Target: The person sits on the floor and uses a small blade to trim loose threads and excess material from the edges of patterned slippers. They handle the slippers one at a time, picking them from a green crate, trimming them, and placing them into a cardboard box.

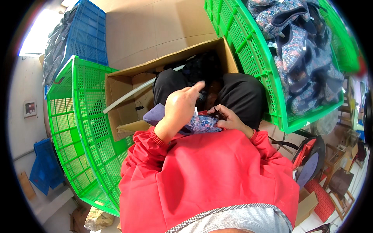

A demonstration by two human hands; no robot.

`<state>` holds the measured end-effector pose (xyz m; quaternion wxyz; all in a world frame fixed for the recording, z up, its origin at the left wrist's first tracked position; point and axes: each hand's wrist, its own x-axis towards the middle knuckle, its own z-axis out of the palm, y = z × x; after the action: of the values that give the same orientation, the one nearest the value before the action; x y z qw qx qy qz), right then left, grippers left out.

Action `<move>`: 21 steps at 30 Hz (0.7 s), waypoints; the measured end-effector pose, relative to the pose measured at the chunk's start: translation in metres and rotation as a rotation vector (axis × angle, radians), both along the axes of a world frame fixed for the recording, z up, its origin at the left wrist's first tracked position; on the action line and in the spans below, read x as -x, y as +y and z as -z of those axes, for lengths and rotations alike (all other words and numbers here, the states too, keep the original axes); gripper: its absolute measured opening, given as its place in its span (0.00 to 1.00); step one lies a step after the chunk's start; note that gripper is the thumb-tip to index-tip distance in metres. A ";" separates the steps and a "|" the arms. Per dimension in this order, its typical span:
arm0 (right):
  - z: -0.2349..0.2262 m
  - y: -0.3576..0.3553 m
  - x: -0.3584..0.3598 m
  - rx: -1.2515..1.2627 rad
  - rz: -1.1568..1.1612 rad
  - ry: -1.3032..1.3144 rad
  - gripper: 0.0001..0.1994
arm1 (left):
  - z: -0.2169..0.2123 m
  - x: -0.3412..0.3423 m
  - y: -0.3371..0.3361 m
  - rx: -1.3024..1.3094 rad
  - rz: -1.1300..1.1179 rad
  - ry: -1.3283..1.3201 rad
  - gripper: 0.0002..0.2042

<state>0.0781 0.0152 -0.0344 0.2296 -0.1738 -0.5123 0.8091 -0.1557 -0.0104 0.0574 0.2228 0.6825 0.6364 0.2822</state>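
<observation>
A floral cloth shoe in blue and pink, with a small white tag, rests across my lap; a purple flap or sole part sticks out at its left end. My right hand pinches the shoe's right end, thumb and fingers at its dark edge. Just above the shoe is my left hand, one finger stretched toward the far right and the others curled under. Whatever those curled fingers grip, if anything, is hidden by the back of the hand.
Before my knees stands an open cardboard box with dark material and a pale strip across it. A green crate heaped with similar floral shoes is at right. An upright green crate and a blue crate flank the left.
</observation>
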 end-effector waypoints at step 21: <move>-0.024 0.007 0.003 0.196 0.553 -0.069 0.13 | -0.009 -0.007 -0.044 0.015 -0.267 -0.430 0.10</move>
<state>0.0748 0.0224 -0.0103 0.4060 -0.3556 -0.3725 0.7549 -0.1484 -0.0545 0.0662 0.3190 0.5150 0.6609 0.4431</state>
